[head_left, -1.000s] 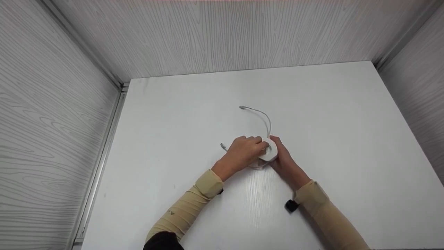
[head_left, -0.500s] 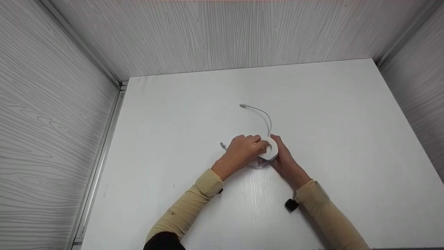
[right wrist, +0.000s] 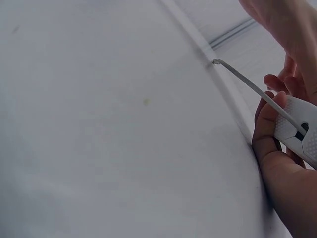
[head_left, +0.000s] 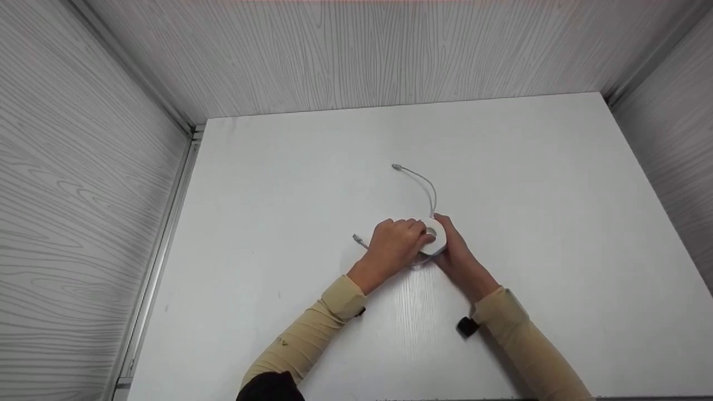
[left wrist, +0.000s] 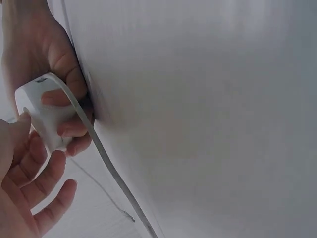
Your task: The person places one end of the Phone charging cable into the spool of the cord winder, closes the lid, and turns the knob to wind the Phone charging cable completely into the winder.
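A white cable winder [head_left: 438, 244] with a round recess in its face is held over the table's middle. My right hand [head_left: 463, 266] grips it from the right and below, its fingers curled round the body in the right wrist view. My left hand [head_left: 390, 245] reaches over from the left, thumb at the recess; in the left wrist view, its other fingers [left wrist: 52, 173] are bent beside the casing. From the winder a thin grey-white cable [head_left: 434, 192] curves away to a plug [head_left: 396, 166]. A second plug [head_left: 357, 239] pokes out left of my left hand.
A white table [head_left: 278, 184] lies under both hands. Wood-grain panels [head_left: 356, 55] stand behind it and at both sides, with a metal rail [head_left: 161, 245] along the left edge. A small black device [head_left: 467, 327] sits at my right wrist.
My left hand has shifted slightly right and turned, and more of the winder's recess shows. The far plug has moved a little to the right. My right hand keeps its hold.
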Tool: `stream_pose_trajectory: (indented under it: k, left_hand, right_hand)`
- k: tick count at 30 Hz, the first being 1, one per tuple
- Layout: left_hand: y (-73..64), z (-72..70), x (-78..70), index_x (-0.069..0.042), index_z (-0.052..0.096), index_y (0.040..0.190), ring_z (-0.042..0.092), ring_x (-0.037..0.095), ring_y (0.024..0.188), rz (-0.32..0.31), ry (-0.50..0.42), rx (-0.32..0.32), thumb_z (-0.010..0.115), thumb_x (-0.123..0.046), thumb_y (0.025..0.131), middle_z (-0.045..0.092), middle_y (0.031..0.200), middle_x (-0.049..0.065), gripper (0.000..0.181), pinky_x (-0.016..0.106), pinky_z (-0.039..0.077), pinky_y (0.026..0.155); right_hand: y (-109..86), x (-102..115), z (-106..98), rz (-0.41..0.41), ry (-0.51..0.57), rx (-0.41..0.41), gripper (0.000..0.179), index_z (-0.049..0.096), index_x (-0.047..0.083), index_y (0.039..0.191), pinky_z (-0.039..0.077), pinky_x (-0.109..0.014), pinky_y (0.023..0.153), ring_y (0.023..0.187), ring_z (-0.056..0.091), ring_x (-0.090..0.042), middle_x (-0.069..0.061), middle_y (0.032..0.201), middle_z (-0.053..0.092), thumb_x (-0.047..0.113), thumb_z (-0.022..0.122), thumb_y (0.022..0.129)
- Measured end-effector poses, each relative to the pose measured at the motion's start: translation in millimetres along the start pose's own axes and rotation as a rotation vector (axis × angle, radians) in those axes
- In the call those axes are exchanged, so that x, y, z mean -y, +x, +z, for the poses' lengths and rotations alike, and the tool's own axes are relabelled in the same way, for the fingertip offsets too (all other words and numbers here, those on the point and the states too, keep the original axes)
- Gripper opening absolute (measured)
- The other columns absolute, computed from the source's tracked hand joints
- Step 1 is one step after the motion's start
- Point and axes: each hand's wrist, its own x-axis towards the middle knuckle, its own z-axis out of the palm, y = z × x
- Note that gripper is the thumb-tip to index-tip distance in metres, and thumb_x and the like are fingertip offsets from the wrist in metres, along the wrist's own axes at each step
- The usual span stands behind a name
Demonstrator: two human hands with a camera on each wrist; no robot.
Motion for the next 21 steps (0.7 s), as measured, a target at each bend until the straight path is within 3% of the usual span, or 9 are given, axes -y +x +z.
stream_pose_trajectory:
  k: [1,3,7,13,15,21]
  left_hand:
    - [-0.2,0.5,-2.7,-0.016,0.072,0.088,0.07,0.012,0.064,-0.021,0.0,0.002,0.065,-0.042,0.104,0.074,0.075,-0.005,0.031,0.027,0.048,0.053]
    - [0.0,1.0,-8.5,-0.015,0.07,0.085,0.069,0.013,0.061,-0.064,0.004,0.004,0.065,-0.04,0.105,0.073,0.072,-0.004,0.032,0.028,0.048,0.051]
    - [3.5,-0.3,-19.6,-0.014,0.067,0.077,0.067,0.015,0.055,-0.154,0.027,0.007,0.066,-0.035,0.104,0.071,0.066,-0.001,0.034,0.031,0.047,0.048]
    - [13.0,-5.0,-32.9,-0.014,0.064,0.069,0.063,0.02,0.05,-0.304,-0.005,0.064,0.064,-0.029,0.102,0.067,0.058,0.002,0.037,0.036,0.048,0.046]
    - [14.7,-4.3,-35.9,-0.013,0.063,0.068,0.063,0.023,0.05,-0.351,-0.044,0.077,0.063,-0.027,0.102,0.067,0.058,0.005,0.036,0.038,0.048,0.047]
    - [14.9,-3.4,-37.4,-0.012,0.063,0.071,0.065,0.027,0.055,-0.45,-0.13,0.136,0.06,-0.027,0.101,0.068,0.062,0.007,0.033,0.043,0.052,0.052]
  right_hand:
    - [0.2,0.0,0.1,0.002,0.024,0.009,0.047,0.04,-0.002,0.152,0.045,-0.014,0.106,0.12,0.057,-0.002,-0.005,0.143,0.056,0.025,0.044,0.114]
    - [2.0,0.5,2.1,0.074,0.223,0.011,0.052,0.038,0.001,0.154,0.047,-0.018,0.105,0.119,0.058,-0.005,-0.003,0.139,0.055,0.035,0.038,0.114]
    - [2.3,1.7,3.4,0.096,0.345,0.04,0.054,0.033,0.001,0.155,0.046,-0.021,0.106,0.119,0.055,-0.007,-0.001,0.137,0.052,0.035,0.039,0.114]
    - [1.1,2.0,1.7,0.086,0.213,-0.003,0.053,0.037,0.003,0.158,0.04,-0.019,0.111,0.127,0.049,-0.006,-0.005,0.152,0.047,0.034,0.04,0.114]
    - [0.3,1.5,0.9,0.064,0.139,-0.024,0.049,0.038,0.003,0.156,0.039,-0.018,0.11,0.127,0.048,-0.005,-0.003,0.149,0.049,0.029,0.04,0.114]
    - [1.5,-0.2,2.5,0.068,0.189,-0.008,0.043,0.045,0.003,0.144,0.042,-0.019,0.104,0.115,0.052,-0.006,0.008,0.124,0.058,0.033,0.042,0.114]
